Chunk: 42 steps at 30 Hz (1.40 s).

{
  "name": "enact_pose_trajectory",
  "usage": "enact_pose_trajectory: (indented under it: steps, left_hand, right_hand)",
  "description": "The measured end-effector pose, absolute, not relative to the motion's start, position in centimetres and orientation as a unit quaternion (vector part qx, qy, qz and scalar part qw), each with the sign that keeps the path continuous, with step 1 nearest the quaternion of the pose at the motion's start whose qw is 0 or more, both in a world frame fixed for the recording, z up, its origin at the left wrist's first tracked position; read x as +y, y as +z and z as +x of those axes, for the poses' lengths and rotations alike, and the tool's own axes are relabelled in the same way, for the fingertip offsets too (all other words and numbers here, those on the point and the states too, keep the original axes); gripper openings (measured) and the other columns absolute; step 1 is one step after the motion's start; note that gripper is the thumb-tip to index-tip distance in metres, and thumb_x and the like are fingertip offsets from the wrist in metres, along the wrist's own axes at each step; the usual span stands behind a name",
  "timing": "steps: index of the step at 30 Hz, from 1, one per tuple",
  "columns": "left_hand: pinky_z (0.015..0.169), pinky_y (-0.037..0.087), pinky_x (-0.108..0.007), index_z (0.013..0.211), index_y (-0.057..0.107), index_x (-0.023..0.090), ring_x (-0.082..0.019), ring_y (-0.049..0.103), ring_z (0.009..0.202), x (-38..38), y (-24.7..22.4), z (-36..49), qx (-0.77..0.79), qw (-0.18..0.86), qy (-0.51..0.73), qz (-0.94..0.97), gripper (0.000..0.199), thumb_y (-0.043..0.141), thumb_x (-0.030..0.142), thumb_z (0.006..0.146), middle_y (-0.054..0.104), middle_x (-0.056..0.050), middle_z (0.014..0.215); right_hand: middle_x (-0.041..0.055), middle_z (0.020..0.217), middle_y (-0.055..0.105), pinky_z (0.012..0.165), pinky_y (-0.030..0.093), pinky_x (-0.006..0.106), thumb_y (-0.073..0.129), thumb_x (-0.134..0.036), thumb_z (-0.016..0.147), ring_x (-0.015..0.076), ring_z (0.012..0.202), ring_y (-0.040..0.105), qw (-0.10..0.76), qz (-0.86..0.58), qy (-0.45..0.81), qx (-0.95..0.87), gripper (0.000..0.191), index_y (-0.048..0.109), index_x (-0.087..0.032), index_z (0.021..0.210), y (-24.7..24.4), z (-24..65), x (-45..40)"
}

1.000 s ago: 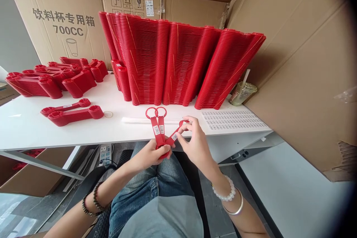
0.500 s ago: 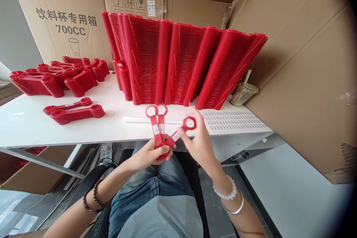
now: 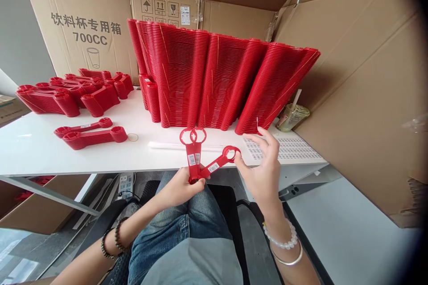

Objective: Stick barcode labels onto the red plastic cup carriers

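My left hand (image 3: 180, 187) is closed around the lower ends of several red plastic straps with ring ends (image 3: 193, 149), fanned above the table's front edge. Two of them point up with overlapping rings; another strap (image 3: 219, 162) slants right. White barcode labels show on them. My right hand (image 3: 262, 169) is open, fingers spread, its thumb beside the slanted strap's ring; whether they touch I cannot tell. A thin pale sliver (image 3: 257, 121) shows by its fingertip, too small to name. Beyond that hand lies a sheet of small printed labels (image 3: 290, 148).
Tall stacks of red straps (image 3: 180, 80) stand at the back, with lower bundles (image 3: 100, 98) at left. A nearer stack (image 3: 95, 138) lies beside a rubber band (image 3: 133, 137). A drink cup (image 3: 292, 118) stands at right. Cardboard (image 3: 351, 75) encloses the white table (image 3: 30, 156).
My right hand has moved right and its fingers have spread away from the slanted strap. The two upright straps now overlap more closely in my left hand. The view has shifted slightly.
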State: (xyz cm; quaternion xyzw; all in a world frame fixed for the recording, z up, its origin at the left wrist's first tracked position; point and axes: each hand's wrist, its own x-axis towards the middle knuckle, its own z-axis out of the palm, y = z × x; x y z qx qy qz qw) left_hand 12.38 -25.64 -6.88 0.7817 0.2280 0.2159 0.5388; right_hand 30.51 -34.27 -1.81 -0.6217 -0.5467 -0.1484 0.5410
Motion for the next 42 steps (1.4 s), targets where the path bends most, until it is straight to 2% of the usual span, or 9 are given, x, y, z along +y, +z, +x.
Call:
enact_pose_trajectory:
  steps: [3, 6, 9, 12, 14, 17, 25, 37, 42]
  left_hand:
    - [0.058, 0.033, -0.023, 0.076, 0.059, 0.016, -0.01, 0.038, 0.058, -26.2, -6.7, 12.2, 0.19, 0.454, 0.165, 0.855, 0.009, 0.051, 0.018, 0.077, 0.049, 0.003, 0.064]
    - [0.057, 0.031, -0.024, 0.07, 0.056, 0.017, -0.008, 0.035, 0.054, -26.4, -6.7, 12.2, 0.157, 0.443, 0.122, 0.874, 0.008, 0.051, 0.017, 0.076, 0.047, 0.004, 0.06]
    - [0.057, 0.035, -0.023, 0.081, 0.059, 0.015, -0.009, 0.042, 0.056, -26.0, -6.9, 12.4, 0.18, 0.543, 0.131, 0.81, 0.011, 0.05, 0.021, 0.079, 0.052, 0.002, 0.063]
    - [0.047, 0.03, -0.021, 0.091, 0.058, 0.012, -0.007, 0.038, 0.048, -25.4, -7.0, 12.6, 0.207, 0.662, 0.142, 0.706, 0.022, 0.049, 0.03, 0.082, 0.052, 0.003, 0.06]
    - [0.042, 0.024, -0.02, 0.092, 0.057, 0.012, -0.005, 0.031, 0.042, -25.1, -7.0, 12.6, 0.208, 0.701, 0.149, 0.665, 0.025, 0.049, 0.034, 0.082, 0.05, 0.005, 0.058]
    - [0.039, 0.02, -0.019, 0.091, 0.056, 0.012, -0.004, 0.028, 0.04, -25.0, -6.9, 12.6, 0.205, 0.716, 0.155, 0.649, 0.025, 0.05, 0.034, 0.082, 0.049, 0.006, 0.057]
    - [0.041, 0.022, -0.019, 0.092, 0.056, 0.012, -0.004, 0.032, 0.043, -25.3, -7.2, 12.7, 0.207, 0.7, 0.169, 0.663, 0.021, 0.05, 0.03, 0.083, 0.051, 0.005, 0.058]
    - [0.04, 0.021, -0.018, 0.092, 0.055, 0.012, -0.003, 0.031, 0.042, -25.5, -7.0, 12.7, 0.21, 0.71, 0.164, 0.652, 0.022, 0.05, 0.031, 0.083, 0.051, 0.005, 0.059]
    - [0.04, 0.021, -0.018, 0.094, 0.056, 0.012, -0.003, 0.03, 0.042, -25.7, -7.1, 12.7, 0.209, 0.705, 0.177, 0.654, 0.024, 0.049, 0.033, 0.084, 0.051, 0.005, 0.06]
  right_hand:
    - [0.0107, 0.115, 0.066, 0.101, 0.048, 0.052, 0.066, -0.018, 0.081, 0.0274, 0.111, 0.063, 0.519, -0.624, -0.172, -0.559, 0.061, 0.04, -0.023, 0.136, -2.0, 30.1, -34.2]
    - [0.0115, 0.119, 0.063, 0.103, 0.046, 0.052, 0.068, -0.022, 0.083, 0.0278, 0.115, 0.06, 0.524, -0.601, -0.164, -0.581, 0.058, 0.042, -0.023, 0.134, -2.1, 29.9, -34.1]
    - [0.0092, 0.118, 0.062, 0.101, 0.048, 0.046, 0.065, -0.024, 0.087, 0.024, 0.112, 0.06, 0.571, -0.581, -0.108, -0.57, 0.038, 0.051, -0.024, 0.123, -1.9, 29.8, -34.4]
    - [0.0048, 0.102, 0.063, 0.094, 0.049, 0.039, 0.061, -0.026, 0.09, 0.0204, 0.101, 0.062, 0.549, -0.59, 0.003, -0.592, 0.005, 0.063, -0.024, 0.095, -1.4, 29.8, -34.9]
    - [0.0036, 0.097, 0.061, 0.094, 0.047, 0.037, 0.063, -0.027, 0.089, 0.0198, 0.099, 0.061, 0.514, -0.593, 0.082, -0.614, 0.009, 0.065, -0.023, 0.081, -1.3, 29.9, -34.9]
    - [0.0027, 0.095, 0.057, 0.096, 0.044, 0.037, 0.067, -0.028, 0.084, 0.0197, 0.101, 0.058, 0.487, -0.605, 0.157, -0.61, 0.01, 0.065, -0.022, 0.076, -1.5, 30.1, -34.6]
    - [0.0016, 0.094, 0.051, 0.098, 0.039, 0.038, 0.069, -0.027, 0.077, 0.0196, 0.098, 0.055, 0.486, -0.625, 0.192, -0.58, 0.012, 0.063, -0.021, 0.068, -2.7, 30.0, -33.5]
    - [0.0019, 0.092, 0.051, 0.093, 0.042, 0.038, 0.066, -0.02, 0.079, 0.02, 0.095, 0.057, 0.479, -0.632, 0.144, -0.591, 0.012, 0.061, -0.021, 0.068, -3.2, 29.8, -33.1]
    - [0.0053, 0.092, 0.053, 0.084, 0.046, 0.04, 0.067, -0.017, 0.079, 0.0239, 0.093, 0.055, 0.407, -0.679, -0.036, -0.609, 0.014, 0.059, -0.02, 0.068, -3.8, 28.7, -33.1]
